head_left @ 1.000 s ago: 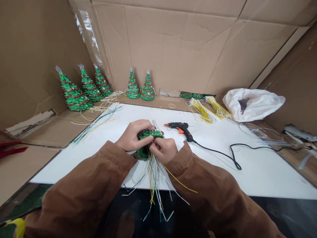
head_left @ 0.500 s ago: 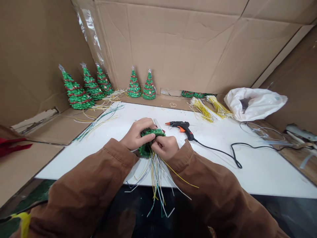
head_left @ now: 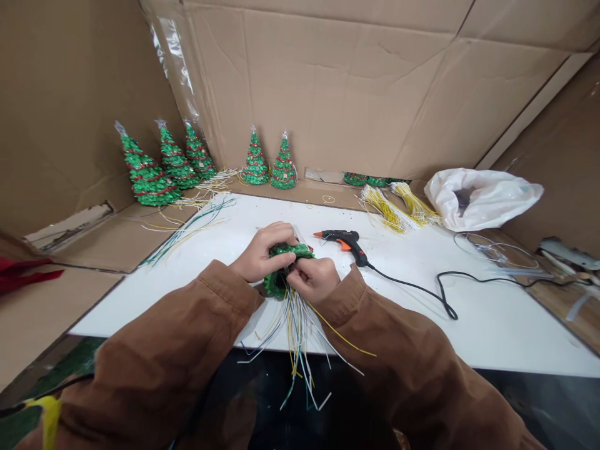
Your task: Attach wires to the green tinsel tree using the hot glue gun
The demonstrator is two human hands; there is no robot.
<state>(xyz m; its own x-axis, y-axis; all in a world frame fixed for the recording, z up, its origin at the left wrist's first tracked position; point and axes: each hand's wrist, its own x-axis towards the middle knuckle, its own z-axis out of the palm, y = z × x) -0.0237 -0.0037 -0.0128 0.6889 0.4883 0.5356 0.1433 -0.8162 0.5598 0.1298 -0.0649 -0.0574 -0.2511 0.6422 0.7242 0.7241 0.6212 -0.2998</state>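
A small green tinsel Christmas tree (head_left: 274, 284) lies on its side on the white board, its open underside toward me. My left hand (head_left: 266, 250) is closed around it from the left, thumb across the rim. Against the opening's right side, my right hand (head_left: 313, 277) is closed with bent fingers at the wires; what its fingertips pinch is hidden. From the opening a spray of thin white, yellow, green and blue wires (head_left: 299, 325) fans toward me and hangs over the board's front edge.
A black and orange glue gun (head_left: 345, 242) lies to the right, its cord (head_left: 412, 280) trailing rightward. Finished trees (head_left: 284, 165) stand at the back and left. Yellow-white wire bundles (head_left: 389, 209) and a white plastic bag (head_left: 485, 197) sit back right. Loose wires (head_left: 180, 231) lie left.
Both hands keep nearly the same hold on the tree and wires. The whole view has shifted very slightly; nothing else has visibly moved.
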